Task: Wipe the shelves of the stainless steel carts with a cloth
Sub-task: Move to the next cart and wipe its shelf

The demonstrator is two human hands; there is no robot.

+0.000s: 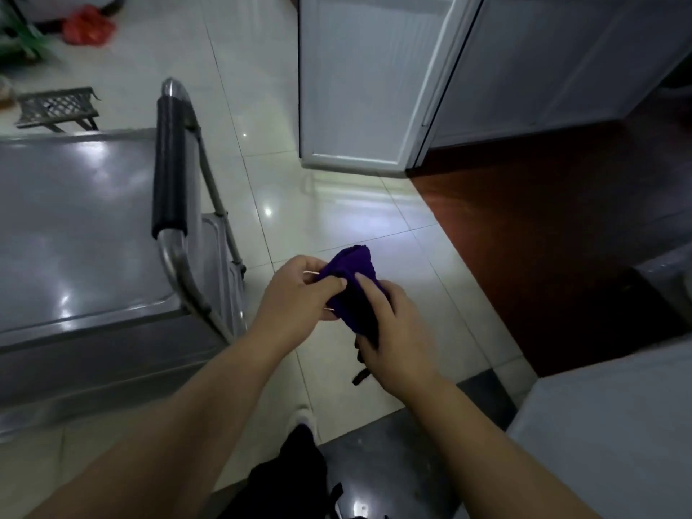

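Bunching a folded purple cloth in mid-air over the pale tiled floor, slightly below the middle of the view and touching no shelf. Pinched on its nine o'clock edge by the left hand, thumb and curled fingers closed on the fabric. Gripped towards five o'clock by the right hand, thumb laid on top and fingers wrapped under the hanging end. Looks like readying or refolding the cloth rather than wiping. At nine o'clock of the cloth, well apart from it, the stainless steel cart's top shelf, bare and glary with ceiling-light reflections; impossible to tell from the sheen whether wiped already. Between shelf and cloth, the cart's push handle with its black sleeve. No lower shelf in view, nor any second cart, so probably most or all of the wiping left to do. Further out: a white cabinet at twelve o'clock, red-brown flooring at two o'clock, a dark mesh rack and a red bag at ten to eleven o'clock.
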